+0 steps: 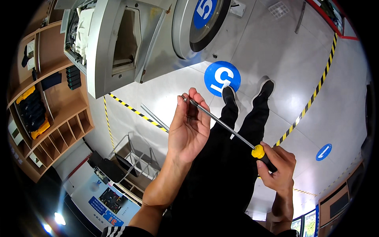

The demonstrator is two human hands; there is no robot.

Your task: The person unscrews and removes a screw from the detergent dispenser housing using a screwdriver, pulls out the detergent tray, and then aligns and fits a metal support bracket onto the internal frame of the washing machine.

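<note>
My right hand (279,166) is wrapped round the yellow and black handle of a long screwdriver (225,125), whose shaft slants up and left. Its tip ends at the fingers of my left hand (190,126). Between that thumb and forefinger sits a small metal screw (184,99), close to the screwdriver's tip; whether the two touch I cannot tell. Beyond my hands, at the upper left, stands a grey front-loading washing machine (158,51) with a round door (205,27). Its upper front has an open rectangular hollow (127,39), and white inner parts show at its top.
Blue round floor markers (222,79) and yellow-black tape (316,94) mark the tiled floor. A metal strip (301,17) and a pale grid-like piece (278,10) lie far off. A metal-framed chair (130,164) and wooden shelves (59,106) with folded clothes stand left.
</note>
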